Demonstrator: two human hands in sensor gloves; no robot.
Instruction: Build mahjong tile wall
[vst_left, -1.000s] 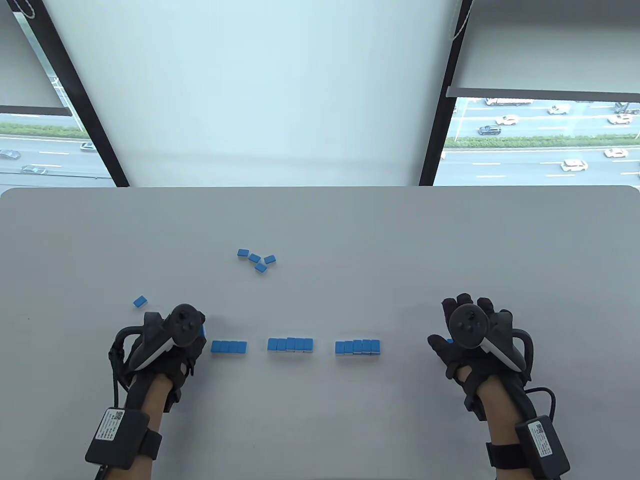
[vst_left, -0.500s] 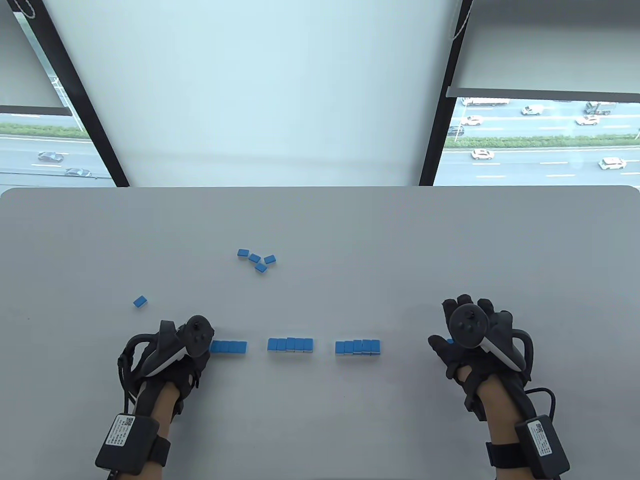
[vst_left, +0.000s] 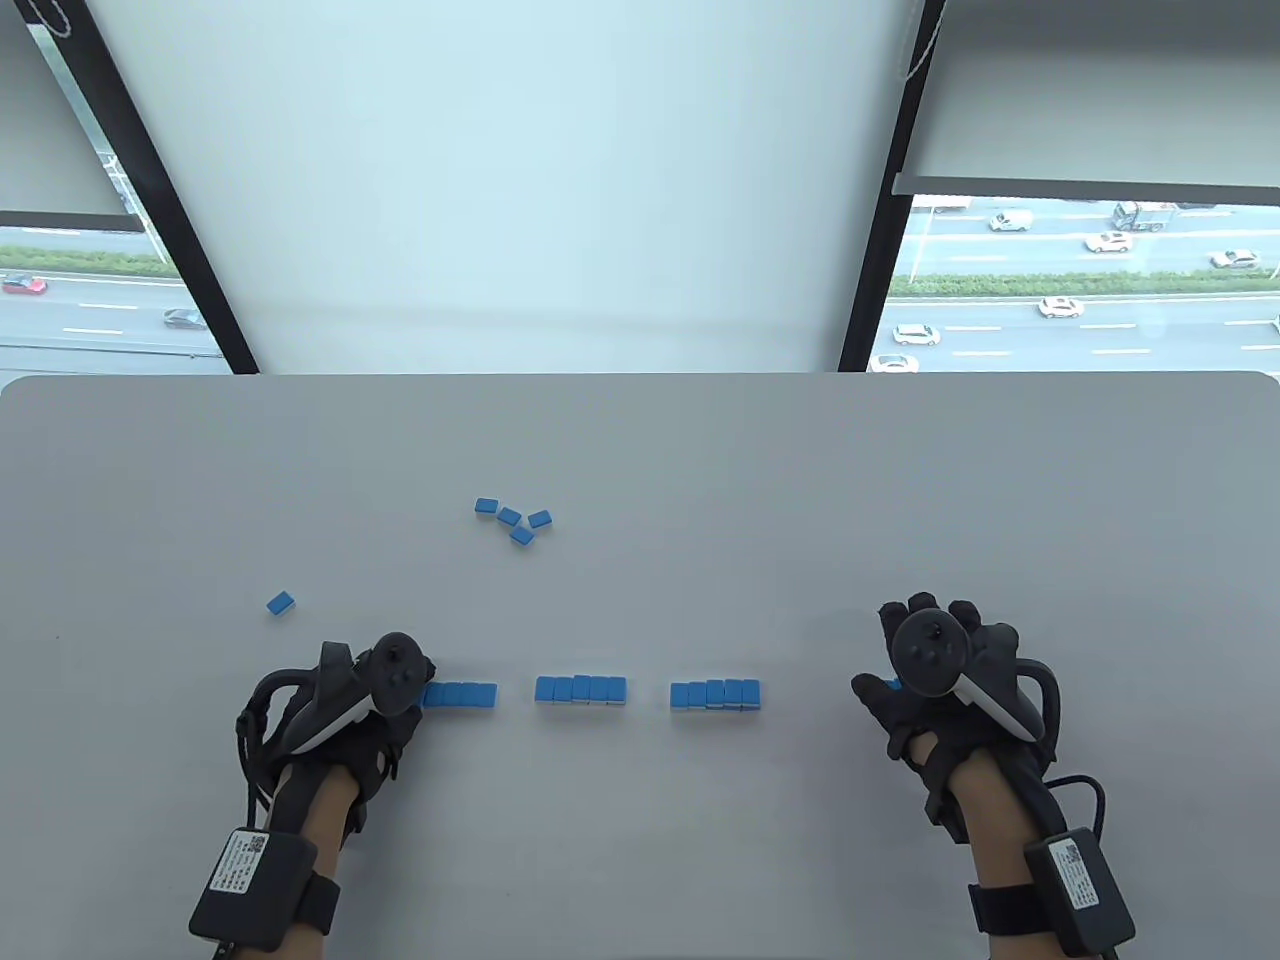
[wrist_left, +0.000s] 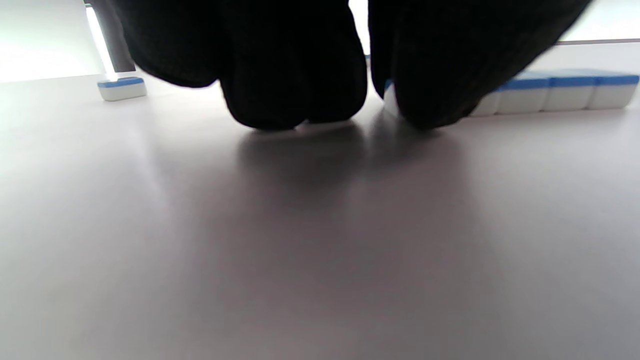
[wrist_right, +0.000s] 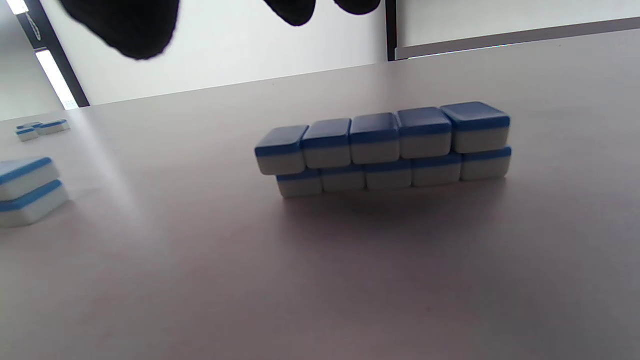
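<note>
Three groups of blue-backed mahjong tiles lie in a line near the front edge. The left row (vst_left: 462, 695) is one layer; the middle group (vst_left: 581, 689) and the right group (vst_left: 715, 694) are partly stacked. My left hand (vst_left: 392, 690) is down at the left row's left end, its fingertips (wrist_left: 295, 95) on the table, pinching a tile (wrist_left: 390, 98) against the row (wrist_left: 560, 92). My right hand (vst_left: 930, 660) hovers right of the right group with fingers spread. In the right wrist view its thumb (wrist_right: 125, 25) hangs free above the two-layer right group (wrist_right: 385, 150). A small blue spot (vst_left: 895, 685) shows by that thumb.
Several loose tiles (vst_left: 512, 520) lie in a cluster further back at the middle. One single tile (vst_left: 282, 602) lies at the left, also seen low in the left wrist view (wrist_left: 121, 88). The grey table (vst_left: 900, 480) ends at a window wall behind.
My left hand came down and rightward from beside the row to its left end, and the row slid slightly right. My right hand drifted a little left and nearer.
</note>
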